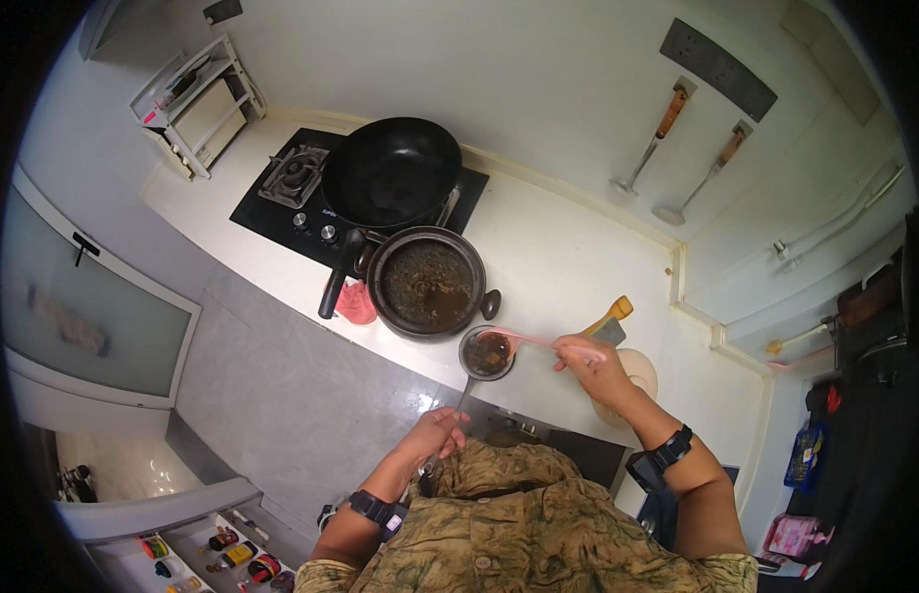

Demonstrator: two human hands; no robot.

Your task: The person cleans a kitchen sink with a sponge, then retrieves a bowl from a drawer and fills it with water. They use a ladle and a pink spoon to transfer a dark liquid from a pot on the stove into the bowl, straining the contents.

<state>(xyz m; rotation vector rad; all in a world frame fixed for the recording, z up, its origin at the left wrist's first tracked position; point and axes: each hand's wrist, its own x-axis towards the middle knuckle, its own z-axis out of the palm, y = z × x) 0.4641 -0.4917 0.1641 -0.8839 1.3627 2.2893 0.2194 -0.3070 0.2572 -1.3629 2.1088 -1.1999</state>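
My left hand (436, 434) grips the long thin handle of a small round metal strainer or ladle (474, 370), held at the counter's front edge. Dark wet bits and brown liquid lie in its bowl. My right hand (594, 370) holds a pink plastic ladle (530, 339), whose head dips into that bowl. Just behind stands a dark clay pot (382, 319) with brown liquid and a heap of soaked plant matter in it. A beige round lid or plate (641, 370) lies partly hidden under my right forearm.
A black wok (393, 170) sits on the gas hob (263, 204), its handle reaching towards the front edge beside a red cloth (356, 302). A yellow-handled utensil (611, 315) lies beyond my right hand. Two wooden-handled utensils (671, 111) (728, 152) hang on the wall.
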